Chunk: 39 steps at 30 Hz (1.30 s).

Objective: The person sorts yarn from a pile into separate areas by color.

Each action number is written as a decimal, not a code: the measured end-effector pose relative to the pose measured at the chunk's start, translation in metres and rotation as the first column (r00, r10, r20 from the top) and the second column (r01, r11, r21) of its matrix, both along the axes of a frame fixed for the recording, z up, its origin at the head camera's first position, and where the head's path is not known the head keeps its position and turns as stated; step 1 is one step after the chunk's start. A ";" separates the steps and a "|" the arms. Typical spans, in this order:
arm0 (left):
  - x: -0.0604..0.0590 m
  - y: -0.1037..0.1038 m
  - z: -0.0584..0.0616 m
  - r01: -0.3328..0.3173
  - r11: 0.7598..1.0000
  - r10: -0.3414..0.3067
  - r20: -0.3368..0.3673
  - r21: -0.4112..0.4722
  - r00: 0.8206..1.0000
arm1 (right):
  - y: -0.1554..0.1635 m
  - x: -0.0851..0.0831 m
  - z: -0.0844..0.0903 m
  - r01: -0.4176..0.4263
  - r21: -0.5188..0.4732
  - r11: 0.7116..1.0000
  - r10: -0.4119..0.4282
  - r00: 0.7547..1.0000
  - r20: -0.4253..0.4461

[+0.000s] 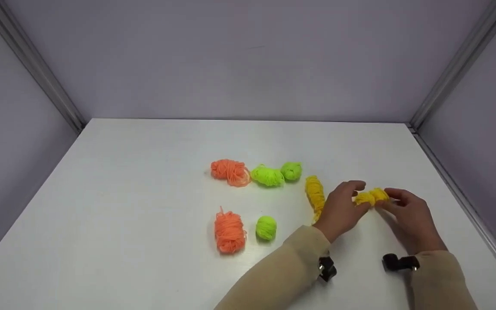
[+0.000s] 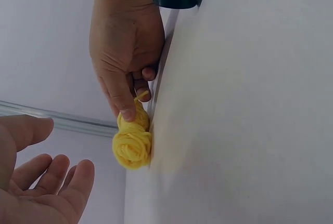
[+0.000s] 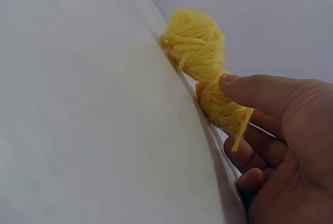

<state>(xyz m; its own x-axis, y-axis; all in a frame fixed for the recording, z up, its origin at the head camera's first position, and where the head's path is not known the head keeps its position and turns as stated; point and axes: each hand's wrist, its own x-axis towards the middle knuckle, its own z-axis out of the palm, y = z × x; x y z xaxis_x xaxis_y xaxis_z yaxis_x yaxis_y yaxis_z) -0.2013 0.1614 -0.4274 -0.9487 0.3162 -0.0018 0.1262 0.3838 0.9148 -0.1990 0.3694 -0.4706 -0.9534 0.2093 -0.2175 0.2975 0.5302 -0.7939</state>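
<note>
A small yellow yarn bundle lies on the white table between my two hands. My right hand pinches its near end, thumb on top and fingers underneath, which the right wrist view shows closely: the yellow yarn bundle and my right hand. My left hand hovers at the bundle's left side. In the left wrist view my left hand has its fingers spread and apart from the yellow yarn bundle, which my right hand holds.
A long yellow skein lies just left of my left hand. Further left are two orange yarn bundles and three green ones. Lilac walls enclose the table at the back and both sides.
</note>
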 end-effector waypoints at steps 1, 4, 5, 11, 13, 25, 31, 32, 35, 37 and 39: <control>0.001 -0.002 0.000 0.008 1.000 -0.008 -0.008 0.007 1.000 | 0.000 0.000 0.000 0.002 0.002 1.000 -0.002 1.000 0.004; 0.002 -0.008 0.001 0.023 0.999 -0.023 -0.016 0.035 1.000 | 0.000 0.001 0.000 0.014 -0.008 1.000 -0.013 1.000 0.010; 0.002 -0.010 0.001 0.027 0.999 -0.027 -0.019 0.040 0.999 | 0.001 0.001 0.000 0.011 -0.001 1.000 -0.011 1.000 0.009; 0.006 -0.027 0.002 0.055 0.996 -0.053 -0.025 0.074 0.998 | -0.001 0.000 -0.002 0.001 0.008 1.000 -0.001 1.000 0.019; 0.008 -0.034 0.003 0.072 0.994 -0.070 -0.035 0.080 0.997 | -0.001 0.000 -0.003 0.008 0.006 1.000 -0.008 1.000 0.021; 0.019 -0.077 0.016 0.120 0.984 -0.107 -0.101 0.135 0.989 | 0.003 0.000 -0.001 -0.022 0.067 0.997 0.021 1.000 0.009; 0.018 -0.097 0.018 0.118 0.981 -0.098 -0.132 0.155 0.986 | 0.007 -0.001 0.000 -0.019 0.087 0.996 0.020 1.000 -0.005; 0.018 -0.102 0.018 0.118 0.981 -0.098 -0.136 0.154 0.986 | 0.007 -0.001 0.000 -0.018 0.088 0.996 0.019 1.000 -0.011; 0.021 -0.116 0.019 0.118 0.982 -0.097 -0.141 0.148 0.985 | 0.008 -0.001 -0.001 -0.019 0.096 0.995 0.022 1.000 -0.022; 0.023 -0.127 0.021 0.116 0.983 -0.097 -0.137 0.144 0.986 | 0.008 -0.001 -0.001 -0.023 0.105 0.994 0.026 0.999 -0.028; 0.025 -0.135 0.023 0.115 0.984 -0.096 -0.140 0.135 0.986 | 0.008 -0.001 -0.001 -0.022 0.106 0.994 0.025 0.999 -0.028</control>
<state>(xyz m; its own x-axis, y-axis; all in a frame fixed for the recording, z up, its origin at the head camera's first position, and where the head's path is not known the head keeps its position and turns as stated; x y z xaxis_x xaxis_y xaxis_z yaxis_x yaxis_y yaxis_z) -0.1768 0.0264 -0.4047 -0.8990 0.4023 0.1733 0.2822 0.2292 0.9316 -0.1999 0.3775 -0.4713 -0.9639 0.2071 -0.1672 0.2614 0.6179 -0.7415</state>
